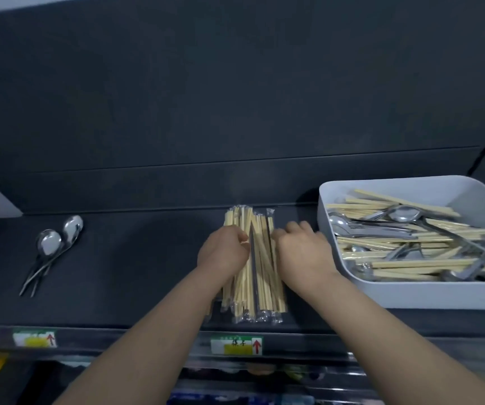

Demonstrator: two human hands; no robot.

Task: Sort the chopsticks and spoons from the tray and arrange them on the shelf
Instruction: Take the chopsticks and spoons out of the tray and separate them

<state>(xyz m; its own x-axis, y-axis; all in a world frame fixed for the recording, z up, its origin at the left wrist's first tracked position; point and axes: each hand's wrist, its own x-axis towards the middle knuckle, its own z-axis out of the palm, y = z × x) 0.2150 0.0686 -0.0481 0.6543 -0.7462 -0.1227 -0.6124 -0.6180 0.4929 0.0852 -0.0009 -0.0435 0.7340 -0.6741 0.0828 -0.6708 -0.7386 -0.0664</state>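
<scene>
A pile of wrapped wooden chopsticks [260, 287] lies lengthwise on the dark shelf [136, 267] at the middle. My left hand [223, 252] rests on the pile's left side with fingers curled around some of the chopsticks. My right hand [302, 252] lies on the pile's right side, its fingers curled over the packets. A white tray [410, 296] at the right holds several more chopsticks [396, 263] mixed with metal spoons [404, 214]. Two metal spoons [50, 247] lie side by side at the shelf's left.
The shelf's front edge carries two labels with red arrows, a label under the chopsticks [236, 345] and a label under the spoons [34, 338]. A dark wall panel rises behind the shelf. Coloured goods show dimly on a lower shelf.
</scene>
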